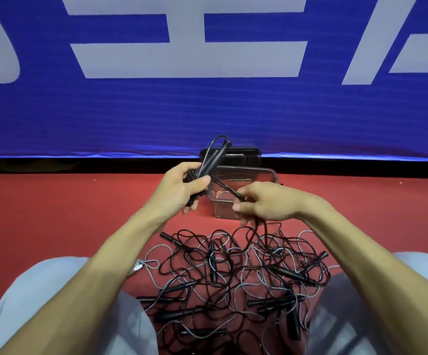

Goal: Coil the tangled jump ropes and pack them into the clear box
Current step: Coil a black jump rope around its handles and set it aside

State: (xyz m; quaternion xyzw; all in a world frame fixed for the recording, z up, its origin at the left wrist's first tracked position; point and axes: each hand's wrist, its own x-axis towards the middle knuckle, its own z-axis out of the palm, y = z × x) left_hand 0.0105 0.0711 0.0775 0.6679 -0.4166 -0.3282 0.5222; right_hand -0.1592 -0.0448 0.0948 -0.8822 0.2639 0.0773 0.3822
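Held jump rope [207, 167]: black, at centre frame, raised above the floor and in front of the clear box.
Handles [220, 152]: bunched together, tilted toward upper right, top ends sticking out above the fist.
Left hand [182, 190]: clenched round the handles, thumb pressed across them, just left of the box.
Cord [227, 187]: stretched from the left hand down and right to the right hand, crossing in front of the box.
Right hand [264, 203]: pinching the cord between thumb and fingers, right of the left hand and slightly lower; cord hanging from it down to the pile.
Tangled pile [233, 272]: black and grey cords with many black handles, on the floor at lower centre, below both hands and between the legs.
Clear box [269, 175]: open, on the floor just behind the hands, partly hidden by them.
Lid [246, 155]: standing on edge behind the box, at the foot of the banner.
White fitting [137, 267]: small, at the pile's left edge.
Legs [41, 290]: in pale grey-blue cloth, lower left and lower right.
Floor [54, 213]: red.
Banner [207, 111]: blue with large pale letters, across the upper half.
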